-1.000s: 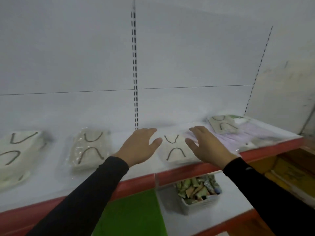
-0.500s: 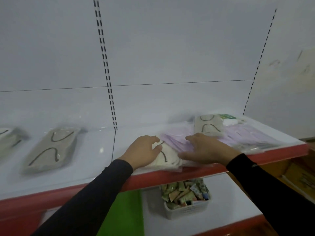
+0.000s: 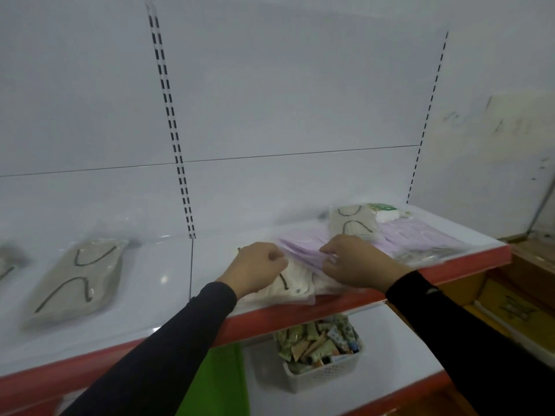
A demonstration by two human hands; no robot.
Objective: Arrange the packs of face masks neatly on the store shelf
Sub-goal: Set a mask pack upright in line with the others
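my left hand and right hand pinch the lilac mask pack at 12 o'clock | light, floppy, slippery film; I'd grip both edges

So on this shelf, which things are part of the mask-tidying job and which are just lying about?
Job:
- lilac mask pack, pinched by left hand and right hand
- white mask pack
- grey mask pack
- grey pack at the back
- shelf

Lying about:
- basket of sachets, on the shelf below
- green panel
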